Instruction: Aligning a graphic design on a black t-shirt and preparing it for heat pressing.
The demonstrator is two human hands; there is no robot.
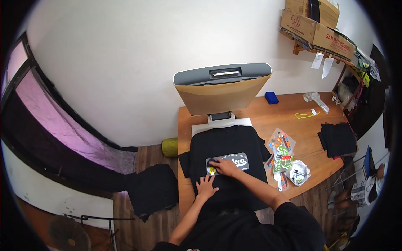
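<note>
Smoothing the grey transfer sheet (227,162) onto the black shirt (228,146), we press with both hands flat: right hand (226,167) on the sheet, left hand (206,187) on the cloth, neither grip holding anything. Next, we judge, it needs squaring under the open heat press (222,83).

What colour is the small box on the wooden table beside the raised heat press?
The small box is blue, sitting on the wooden table; the head view shows it.

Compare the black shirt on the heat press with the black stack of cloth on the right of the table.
The black shirt lies spread flat over the press plate; the black stack is folded into a small pile. The shirt carries a grey printed transfer sheet; the stack is bare. The left hand and right hand press on the shirt; nothing touches the stack. Both are black fabric.
</note>
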